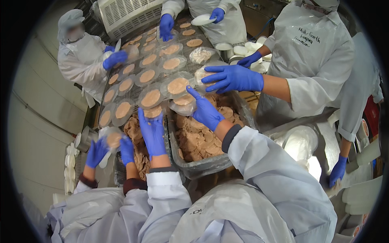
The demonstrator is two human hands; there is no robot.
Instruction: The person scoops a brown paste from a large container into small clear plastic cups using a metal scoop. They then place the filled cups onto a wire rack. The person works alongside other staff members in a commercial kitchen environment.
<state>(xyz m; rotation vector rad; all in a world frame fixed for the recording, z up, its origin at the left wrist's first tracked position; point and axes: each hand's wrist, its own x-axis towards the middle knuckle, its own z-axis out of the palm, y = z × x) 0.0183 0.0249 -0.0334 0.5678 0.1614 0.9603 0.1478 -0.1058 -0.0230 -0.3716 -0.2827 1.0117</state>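
My left hand (pixel 153 133), in a blue glove, is palm up at the near end of a wire mesh conveyor belt (pixel 165 71). Its spread fingers cradle the edges of a round tan patty (pixel 152 112). To its right, my gloved right hand (pixel 206 109) grips the edge of a second patty on a clear film disc (pixel 183 100). That thumb or finger reaches up beside another patty (pixel 178 86) lying on the belt. Below my hands, a grey plastic-lined tub (pixel 202 170) holds a heap of tan patties (pixel 197 139).
Left of me, a co-worker's gloved hands (pixel 100 152) handle a blurred patty (pixel 114 139). A co-worker's hand (pixel 234 79) reaches in from the right over a film-covered patty (pixel 205 76). Two more co-workers stand along the belt. White lids (pixel 253 47) are piled at right.
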